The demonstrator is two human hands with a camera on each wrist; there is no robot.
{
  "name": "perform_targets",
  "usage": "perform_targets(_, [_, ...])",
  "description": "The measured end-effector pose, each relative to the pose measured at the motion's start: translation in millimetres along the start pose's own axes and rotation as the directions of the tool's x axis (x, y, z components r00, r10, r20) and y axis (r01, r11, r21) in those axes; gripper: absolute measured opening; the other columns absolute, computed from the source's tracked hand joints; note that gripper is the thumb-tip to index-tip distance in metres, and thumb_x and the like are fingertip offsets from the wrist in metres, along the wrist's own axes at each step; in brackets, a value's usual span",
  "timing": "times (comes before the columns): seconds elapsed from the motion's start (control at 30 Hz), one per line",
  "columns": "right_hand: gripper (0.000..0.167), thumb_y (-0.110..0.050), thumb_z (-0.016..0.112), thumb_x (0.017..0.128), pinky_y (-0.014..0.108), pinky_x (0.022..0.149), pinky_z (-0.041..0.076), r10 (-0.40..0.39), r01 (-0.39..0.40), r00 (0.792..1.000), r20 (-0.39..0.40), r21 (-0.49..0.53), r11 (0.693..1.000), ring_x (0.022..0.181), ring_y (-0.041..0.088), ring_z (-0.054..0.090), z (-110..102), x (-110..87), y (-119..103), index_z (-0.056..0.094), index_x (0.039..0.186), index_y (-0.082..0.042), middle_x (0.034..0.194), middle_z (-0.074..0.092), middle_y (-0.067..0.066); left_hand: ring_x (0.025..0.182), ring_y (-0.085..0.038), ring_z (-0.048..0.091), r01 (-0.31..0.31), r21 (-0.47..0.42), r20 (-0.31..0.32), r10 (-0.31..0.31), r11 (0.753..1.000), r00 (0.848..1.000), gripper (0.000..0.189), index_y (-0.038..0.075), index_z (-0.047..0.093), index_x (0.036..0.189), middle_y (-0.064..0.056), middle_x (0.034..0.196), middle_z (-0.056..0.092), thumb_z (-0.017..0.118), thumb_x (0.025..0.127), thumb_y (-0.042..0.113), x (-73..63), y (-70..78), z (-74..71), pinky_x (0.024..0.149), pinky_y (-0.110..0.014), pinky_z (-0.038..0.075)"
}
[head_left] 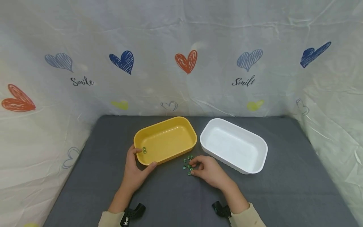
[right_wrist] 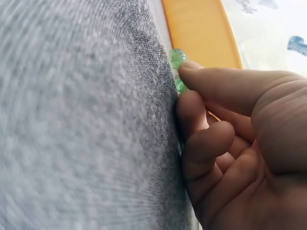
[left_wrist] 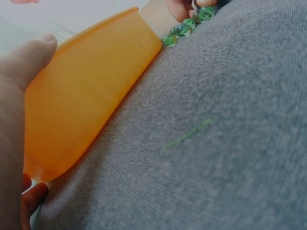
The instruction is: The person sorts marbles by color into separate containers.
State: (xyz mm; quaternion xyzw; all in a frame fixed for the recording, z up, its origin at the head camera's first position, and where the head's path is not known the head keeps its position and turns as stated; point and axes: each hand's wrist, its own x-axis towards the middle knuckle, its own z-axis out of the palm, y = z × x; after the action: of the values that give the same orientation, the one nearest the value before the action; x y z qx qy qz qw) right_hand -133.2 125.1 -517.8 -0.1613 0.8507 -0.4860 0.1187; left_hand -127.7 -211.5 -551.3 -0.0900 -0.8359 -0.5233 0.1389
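My left hand (head_left: 134, 173) holds the yellow tray (head_left: 165, 159) at its near left corner, the thumb on the front rim and a finger over the left rim. Two green glass marbles (head_left: 144, 151) lie inside that tray near this finger. My right hand (head_left: 211, 171) is low over a loose cluster of green marbles (head_left: 184, 167) on the cloth, right of the yellow tray's near corner. Its thumb and forefinger are bent with a gap between the tips, and marbles show there. In the right wrist view, a marble (right_wrist: 177, 58) lies at the thumb tip; the fingers partly hide others.
A white tray (head_left: 241, 167) stands to the right of the yellow one, angled the other way, just beyond my right hand. Dark grey cloth (head_left: 170, 201) covers the table. Behind it hangs a pale curtain (head_left: 153, 34) printed with hearts.
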Motion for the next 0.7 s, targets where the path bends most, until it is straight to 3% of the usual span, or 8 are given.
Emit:
perform_targets(0.37, [0.023,-0.006,0.087,0.092,0.029,0.059,0.051,-0.013,0.008,0.998,-0.054,-0.079,0.997,0.067,0.008,0.060,8.3,0.2,-0.1,0.080,0.113,-0.013,0.103,0.075,-0.004,0.158,-0.039,0.032,-0.001,-0.004,0.003,0.001,1.000,1.000,0.075,0.000,0.042,0.140,-0.017,0.178,0.017,0.094,0.088,0.015,1.2,1.9,0.1,0.113,-0.011,0.030])
perform_targets(0.7, [0.023,-0.005,0.085,0.093,0.029,0.059,0.051,-0.010,0.005,0.999,-0.050,-0.097,0.995,0.067,0.008,0.060,7.9,-1.1,-0.2,0.080,0.114,-0.013,0.103,0.074,-0.005,0.158,-0.039,0.033,-0.002,-0.012,0.006,0.002,1.000,1.000,0.074,0.000,0.042,0.139,-0.017,0.178,0.017,0.093,0.088,0.013,0.4,1.1,0.0,0.113,-0.013,0.032])
